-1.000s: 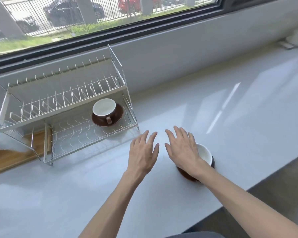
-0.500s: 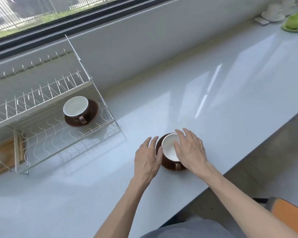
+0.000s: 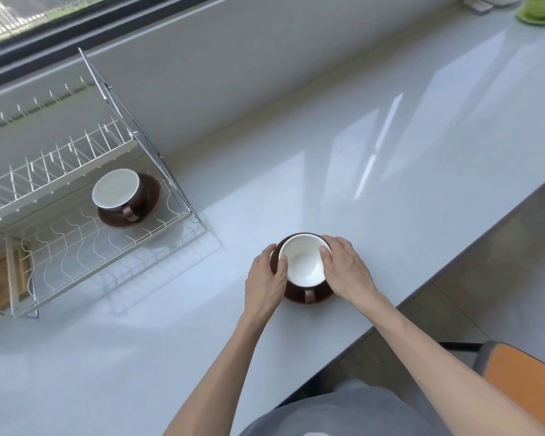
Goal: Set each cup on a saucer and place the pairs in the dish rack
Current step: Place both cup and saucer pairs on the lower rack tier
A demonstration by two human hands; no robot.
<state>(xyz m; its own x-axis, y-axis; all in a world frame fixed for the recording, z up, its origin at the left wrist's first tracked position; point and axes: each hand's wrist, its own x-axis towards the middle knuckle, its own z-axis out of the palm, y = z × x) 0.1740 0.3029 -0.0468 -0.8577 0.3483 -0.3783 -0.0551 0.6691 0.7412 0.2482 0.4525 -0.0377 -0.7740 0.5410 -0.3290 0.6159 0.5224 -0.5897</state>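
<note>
We're cupping both hands, left hand (image 3: 265,280) and right hand (image 3: 346,272), fingers clamped on the second cup (image 3: 302,262) and its saucer (image 3: 321,298) near the desk (image 3: 390,184) edge. Next we're probably lifting the pair level into the dish rack (image 3: 76,256), beside the first pair (image 3: 123,196).

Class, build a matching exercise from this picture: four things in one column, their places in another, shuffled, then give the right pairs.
Things
1. cup between the hands
2. cup in the dish rack
3. green dish
4. orange seat

Places
A. far right corner of the counter
B. lower tier, on a brown saucer
C. below the counter edge, near right
D. on the counter, near its front edge

Pairs: 1-D, 2-B, 3-A, 4-C
</note>
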